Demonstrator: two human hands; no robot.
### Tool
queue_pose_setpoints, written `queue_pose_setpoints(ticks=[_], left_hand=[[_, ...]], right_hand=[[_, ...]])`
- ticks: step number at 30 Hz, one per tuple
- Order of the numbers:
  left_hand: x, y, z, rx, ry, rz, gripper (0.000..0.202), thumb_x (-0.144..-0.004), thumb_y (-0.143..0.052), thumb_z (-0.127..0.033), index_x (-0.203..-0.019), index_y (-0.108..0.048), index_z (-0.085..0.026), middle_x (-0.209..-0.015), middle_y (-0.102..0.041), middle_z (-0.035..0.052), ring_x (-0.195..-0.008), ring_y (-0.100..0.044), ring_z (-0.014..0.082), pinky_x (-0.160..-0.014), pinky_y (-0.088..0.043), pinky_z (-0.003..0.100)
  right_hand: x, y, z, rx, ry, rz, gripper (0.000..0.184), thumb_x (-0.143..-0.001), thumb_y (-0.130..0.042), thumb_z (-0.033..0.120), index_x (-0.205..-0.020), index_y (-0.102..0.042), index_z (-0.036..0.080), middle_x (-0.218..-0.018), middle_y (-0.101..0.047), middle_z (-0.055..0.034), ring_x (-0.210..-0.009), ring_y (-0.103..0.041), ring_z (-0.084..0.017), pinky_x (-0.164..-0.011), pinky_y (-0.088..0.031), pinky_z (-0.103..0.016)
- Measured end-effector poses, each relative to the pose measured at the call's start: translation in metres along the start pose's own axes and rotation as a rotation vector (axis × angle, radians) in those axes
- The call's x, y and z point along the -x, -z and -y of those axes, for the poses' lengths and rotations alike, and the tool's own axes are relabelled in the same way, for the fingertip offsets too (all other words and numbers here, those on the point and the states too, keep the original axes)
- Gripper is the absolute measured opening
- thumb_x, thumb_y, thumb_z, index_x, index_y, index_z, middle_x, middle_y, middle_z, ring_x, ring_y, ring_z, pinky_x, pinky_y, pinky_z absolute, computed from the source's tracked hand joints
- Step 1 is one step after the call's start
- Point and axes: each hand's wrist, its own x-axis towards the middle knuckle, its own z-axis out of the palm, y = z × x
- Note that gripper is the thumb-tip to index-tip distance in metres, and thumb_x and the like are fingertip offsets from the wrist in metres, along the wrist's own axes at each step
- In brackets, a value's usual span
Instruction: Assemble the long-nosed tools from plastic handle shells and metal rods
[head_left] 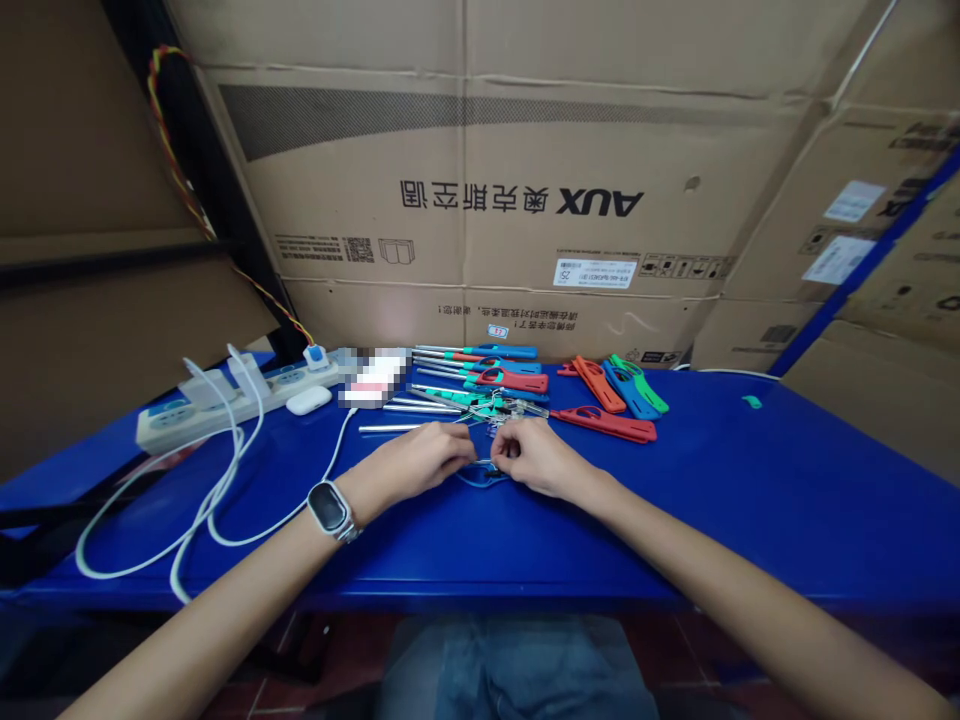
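Observation:
My left hand (pixel 429 462), with a watch (pixel 328 507) on its wrist, is closed with its fingertips pinched together. Opposite it, my right hand (pixel 541 458) is also closed in a pinch, a finger's width away. Between and under the fingertips lies a blue lighter casing part (pixel 480 483) with a thin pale piece over it. What each pinch holds is too small and hidden to name. Just beyond the fingers is a jumble of small clear and metal lighter parts (pixel 517 405). Metal lighter tubes (pixel 390 429) lie beside my left hand.
Several long-nosed lighters (pixel 517 381) lie in a row at the back. Red, orange, blue and green handle shells (pixel 626 388) are at the right. A power strip (pixel 240 400), white cables (pixel 238 450), an earbud case (pixel 308 400) and a blurred phone-like object (pixel 381 378) occupy the left. Cardboard (pixel 465 230) walls the back.

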Motion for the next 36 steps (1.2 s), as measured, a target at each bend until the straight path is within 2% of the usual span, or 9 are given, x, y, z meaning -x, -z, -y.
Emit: queue_pose_setpoints(ticks=[4, 7, 12, 16, 19, 24, 27, 31, 36], left_hand=[[0.015, -0.006, -0.008, -0.166, -0.049, -0.05, 0.03, -0.097, -0.042, -0.012, -0.108, -0.07, -0.016, -0.106, -0.064, 0.0091, -0.091, -0.062, 0.0199, -0.081, -0.049, 0.029], [0.02, -0.01, -0.011, -0.203, -0.045, -0.078, 0.035, -0.097, -0.038, -0.011, -0.107, -0.071, -0.015, -0.106, -0.063, 0.0104, -0.091, -0.06, 0.0205, -0.082, -0.05, 0.032], [0.022, -0.014, -0.013, -0.192, -0.033, -0.107, 0.032, -0.092, -0.043, -0.01, -0.107, -0.071, -0.015, -0.107, -0.063, 0.0105, -0.093, -0.06, 0.0212, -0.086, -0.049, 0.033], [0.011, -0.01, -0.01, -0.046, 0.078, -0.131, 0.021, -0.089, -0.051, -0.015, -0.098, -0.071, -0.016, -0.096, -0.066, 0.0078, -0.088, -0.062, 0.0198, -0.082, -0.048, 0.03], [-0.008, -0.002, -0.001, 0.103, 0.12, -0.06, 0.016, -0.09, -0.058, -0.025, -0.093, -0.072, -0.017, -0.083, -0.07, 0.0033, -0.076, -0.063, 0.0165, -0.072, -0.046, 0.026], [-0.035, 0.004, 0.013, 0.194, 0.083, 0.143, 0.014, -0.078, -0.06, -0.01, -0.079, -0.073, -0.015, -0.069, -0.069, -0.0002, -0.06, -0.058, 0.0115, -0.06, -0.041, 0.021], [-0.036, 0.002, 0.009, 0.068, 0.092, 0.119, 0.015, -0.078, -0.059, -0.009, -0.078, -0.072, -0.017, -0.068, -0.067, 0.0003, -0.061, -0.058, 0.013, -0.06, -0.04, 0.023], [-0.029, -0.003, 0.001, -0.088, 0.105, 0.055, 0.017, -0.085, -0.053, -0.01, -0.083, -0.069, -0.017, -0.078, -0.065, 0.0053, -0.073, -0.061, 0.0187, -0.066, -0.043, 0.027], [-0.027, 0.0, 0.003, -0.004, 0.086, 0.089, 0.014, -0.084, -0.056, -0.009, -0.084, -0.067, -0.018, -0.081, -0.065, 0.0023, -0.074, -0.06, 0.0156, -0.069, -0.043, 0.024]], right_hand=[[0.002, -0.001, -0.001, -0.014, 0.002, -0.014, 0.011, -0.072, -0.062, 0.006, -0.07, -0.069, 0.014, -0.066, -0.067, -0.0006, -0.059, -0.056, -0.01, -0.056, -0.039, -0.02], [0.002, -0.001, -0.002, -0.014, 0.009, -0.017, 0.01, -0.073, -0.063, 0.007, -0.071, -0.069, 0.015, -0.068, -0.068, -0.0011, -0.06, -0.056, -0.01, -0.057, -0.039, -0.02], [0.002, 0.0, -0.002, -0.003, -0.01, -0.007, 0.01, -0.073, -0.063, 0.007, -0.072, -0.069, 0.015, -0.066, -0.067, -0.001, -0.06, -0.056, -0.011, -0.057, -0.039, -0.02], [0.003, 0.0, -0.002, -0.001, 0.032, -0.025, 0.012, -0.073, -0.061, 0.006, -0.072, -0.07, 0.015, -0.067, -0.067, -0.0011, -0.061, -0.056, -0.01, -0.058, -0.039, -0.02], [0.003, -0.001, -0.003, -0.01, 0.057, -0.029, 0.013, -0.073, -0.06, 0.006, -0.072, -0.07, 0.014, -0.067, -0.067, -0.0006, -0.061, -0.056, -0.01, -0.058, -0.039, -0.02], [0.002, -0.001, -0.004, -0.02, 0.066, -0.017, 0.013, -0.074, -0.06, 0.006, -0.073, -0.07, 0.015, -0.065, -0.066, 0.0001, -0.058, -0.055, -0.01, -0.057, -0.038, -0.02], [0.003, 0.0, -0.005, -0.003, 0.059, -0.017, 0.012, -0.074, -0.06, 0.008, -0.074, -0.07, 0.015, -0.067, -0.067, -0.0005, -0.06, -0.056, -0.01, -0.058, -0.038, -0.02], [0.003, 0.0, -0.005, 0.011, 0.064, -0.023, 0.012, -0.074, -0.06, 0.008, -0.074, -0.07, 0.016, -0.068, -0.067, -0.0004, -0.06, -0.055, -0.01, -0.058, -0.037, -0.02], [0.002, 0.0, -0.004, 0.007, 0.078, -0.016, 0.013, -0.074, -0.06, 0.008, -0.072, -0.07, 0.016, -0.066, -0.066, -0.0003, -0.059, -0.055, -0.01, -0.058, -0.038, -0.02]])
